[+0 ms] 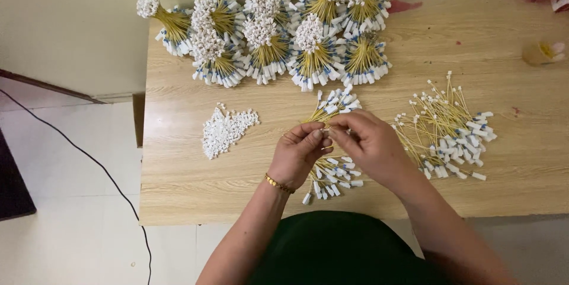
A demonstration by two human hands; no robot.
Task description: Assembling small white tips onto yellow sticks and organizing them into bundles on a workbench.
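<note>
Wooden table (189,190), both hands (299,153) (368,143) pinching yellow cable (328,133), white-tagged bundles (269,30) behind.

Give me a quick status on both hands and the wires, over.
Left hand and right hand pinch a bunch of yellow wires together above the table. Loose wires lie right, white caps left. Nothing blocking.

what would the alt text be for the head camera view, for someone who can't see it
Seen from above, a person's left hand and right hand meet over a wooden table, pinching thin yellow cables with white ends. Tied bundles line the far edge, a loose pile lies right, small white caps left.
</note>
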